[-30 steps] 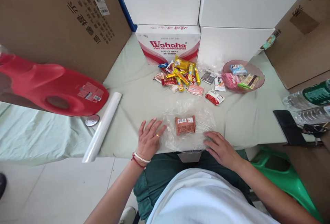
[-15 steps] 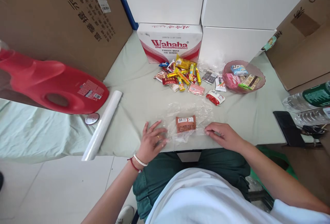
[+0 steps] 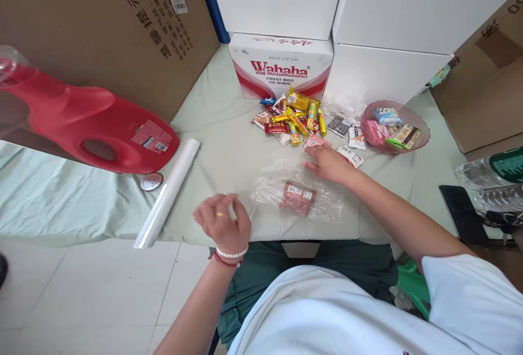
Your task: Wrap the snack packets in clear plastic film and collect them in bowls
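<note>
My right hand reaches over the table, its fingers stretched out at the near edge of a flat pink packet. Whether the fingertips touch it I cannot tell. Just beyond the hand lies a red and white snack packet, partly covered by it. My left hand, blurred by motion, hovers near the table's front edge with loosely bent fingers, thumb apart and nothing visible in it. Between my hands, a brown wrapped snack with a white label lies on a crumpled sheet of clear plastic film.
Several small snacks are piled before a Wahaha carton. A pink glass bowl holds more packets. To the left are a white roll and a red jug. Bottles and a black phone sit at right.
My right hand has left the film's right side and moved forward to the pink packet. My left hand has lifted away leftward. The brown snack and film have shifted and turned slightly.
</note>
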The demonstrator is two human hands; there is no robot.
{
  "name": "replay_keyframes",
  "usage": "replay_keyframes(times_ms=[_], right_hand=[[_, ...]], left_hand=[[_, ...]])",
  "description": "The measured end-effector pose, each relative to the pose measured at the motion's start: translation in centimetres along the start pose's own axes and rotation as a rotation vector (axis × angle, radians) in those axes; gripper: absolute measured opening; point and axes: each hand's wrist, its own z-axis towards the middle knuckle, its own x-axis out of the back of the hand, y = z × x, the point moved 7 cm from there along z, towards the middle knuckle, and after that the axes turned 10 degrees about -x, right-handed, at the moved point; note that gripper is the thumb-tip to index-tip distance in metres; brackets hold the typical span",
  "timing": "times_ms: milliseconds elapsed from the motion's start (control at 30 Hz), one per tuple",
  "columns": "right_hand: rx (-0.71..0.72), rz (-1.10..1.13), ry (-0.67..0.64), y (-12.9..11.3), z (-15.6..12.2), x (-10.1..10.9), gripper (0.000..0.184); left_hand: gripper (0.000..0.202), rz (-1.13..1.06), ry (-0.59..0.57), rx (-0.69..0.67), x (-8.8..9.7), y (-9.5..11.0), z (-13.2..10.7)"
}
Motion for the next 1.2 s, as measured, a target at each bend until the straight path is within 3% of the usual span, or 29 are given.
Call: replay_keyframes(times_ms=[67,133,200,267,400,500,567,633,733,800,900,967,1100,1200], right_hand=[[-0.004,-0.03,-0.084,-1.4,1.5,-1.5,0.046],[-0.051,-0.018,-0.152,-2.1,2.5,-2.6,0.044],[-0.096,0.063,-0.217,-2.5,2.6,-2.8,0.032],[-0.086,0.168,-0.247,-3.0,1.7,-2.3,0.02],[0.144,0.233,-0.152,-5.1,-3.0,-1.1,0.027],[0.314,0.097,-0.169,-6.9,-7.6,-3.6,0.037],[0.319,0.02,-0.164,-7.3,-9.6,-5.6,0.051],[0.285,-0.028,-0.148,-7.5,-10.5,-7.0,0.06],[0.233,-0.078,-0.154,-7.8,-10.6,-7.7,0.059],[0.197,-0.085,-0.166,-7.9,-10.4,-7.3,0.058],[0.163,-0.064,-0.185,-8.0,-10.1,-6.6,0.058],[0.173,-0.034,-0.187,-8.0,-9.9,-6.4,0.057],[0.214,0.036,-0.17,-7.7,-9.8,-7.1,0.053],[0.246,0.157,-0.106,-7.3,-10.5,-7.5,0.045]], left_hand=[[0.027,-0.119,-0.203,-0.246,-0.4,3.8,-1.5],[0.044,-0.224,-0.466,-0.403,-2.1,7.1,-3.1],[0.051,-0.252,-0.654,-0.445,-4.0,8.9,-3.9],[0.051,-0.224,-0.739,-0.417,-5.6,9.7,-3.8],[0.044,-0.181,-0.736,-0.337,-7.1,9.7,-3.1],[0.038,-0.287,-0.731,-0.244,-7.5,8.8,-3.6],[0.039,-0.432,-0.696,-0.156,-7.5,7.5,-4.0],[0.042,-0.523,-0.572,-0.022,-7.0,5.4,-4.2],[0.043,-0.406,-0.305,0.238,-5.5,1.4,-3.8],[0.049,-0.269,-0.277,0.353,-5.5,0.2,-3.3],[0.068,-0.159,-0.484,0.434,-7.8,0.5,-2.1],[0.057,-0.185,-0.562,0.48,-9.2,1.3,-1.2],[0.013,-0.453,-0.5,0.529,-9.7,3.7,-0.3],[0.012,-0.623,-0.483,0.402,-8.3,6.7,-0.9]])
